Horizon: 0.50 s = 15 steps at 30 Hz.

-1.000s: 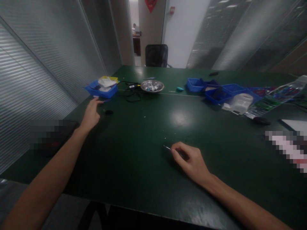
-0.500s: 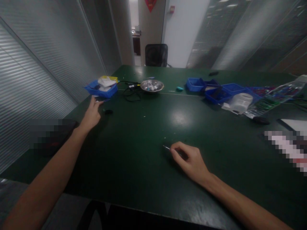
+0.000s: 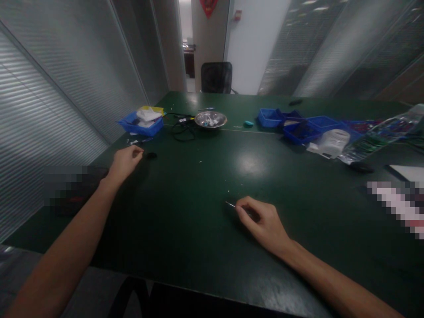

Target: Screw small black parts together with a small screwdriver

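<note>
My left hand (image 3: 126, 162) is at the left of the green table (image 3: 185, 212), its thumb and fingertips pinched together. Whatever is between those fingertips is too small or hidden to name. Just right of them lies a small black object (image 3: 151, 155). Some white scraps (image 3: 134, 142) lie beyond the hand, in front of a blue bin (image 3: 150, 129). Nearer the middle, my right hand (image 3: 263, 223) rests low over the table, closed on a thin tool with a slim metal tip (image 3: 231, 204) pointing left. The rest of that tool is hidden in the hand.
A round metal bowl (image 3: 210, 126) with small parts stands at the back, beside a black cable (image 3: 184, 139). Blue trays (image 3: 270, 117), a clear plastic bottle (image 3: 380, 134) and a white plastic package (image 3: 334, 142) occupy the right. A black chair (image 3: 216, 77) stands beyond the table.
My left hand has drawn slightly toward me, and its spread fingers have closed into a pinch beside the black object. My right hand and its tool have stayed put.
</note>
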Tool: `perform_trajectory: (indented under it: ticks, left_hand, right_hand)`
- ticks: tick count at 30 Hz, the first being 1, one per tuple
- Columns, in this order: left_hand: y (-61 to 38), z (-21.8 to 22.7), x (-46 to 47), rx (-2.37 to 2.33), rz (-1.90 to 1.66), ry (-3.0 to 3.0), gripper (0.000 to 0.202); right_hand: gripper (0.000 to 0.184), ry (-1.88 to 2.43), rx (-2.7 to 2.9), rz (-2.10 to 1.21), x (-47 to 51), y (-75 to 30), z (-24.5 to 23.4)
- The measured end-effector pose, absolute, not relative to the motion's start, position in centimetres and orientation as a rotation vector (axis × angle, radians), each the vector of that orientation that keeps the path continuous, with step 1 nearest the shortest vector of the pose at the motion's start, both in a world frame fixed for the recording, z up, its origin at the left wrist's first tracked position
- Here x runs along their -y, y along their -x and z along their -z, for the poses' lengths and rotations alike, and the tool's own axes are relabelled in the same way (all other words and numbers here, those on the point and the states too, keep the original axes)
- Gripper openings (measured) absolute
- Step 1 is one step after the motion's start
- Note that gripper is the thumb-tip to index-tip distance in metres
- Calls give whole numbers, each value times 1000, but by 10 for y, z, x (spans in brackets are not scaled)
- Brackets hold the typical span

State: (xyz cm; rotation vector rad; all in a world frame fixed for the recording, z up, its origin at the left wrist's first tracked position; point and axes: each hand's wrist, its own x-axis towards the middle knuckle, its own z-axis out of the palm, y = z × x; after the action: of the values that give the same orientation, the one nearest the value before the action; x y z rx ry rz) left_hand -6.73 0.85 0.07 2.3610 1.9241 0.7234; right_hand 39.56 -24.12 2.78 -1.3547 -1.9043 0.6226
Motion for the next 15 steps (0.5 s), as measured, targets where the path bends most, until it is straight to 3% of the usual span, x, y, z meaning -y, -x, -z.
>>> perform_trajectory:
  ticks: [4,15]
  left_hand:
    - [61,-7,-2,-1862,-945,-2171,31]
    - [52,-6,-7,-1677,-1043,-1793,35]
  right_hand:
    - [22,1360,1901,-635,241,-396,-28]
    - [21,1366,1894,-656,241,-396,-27]
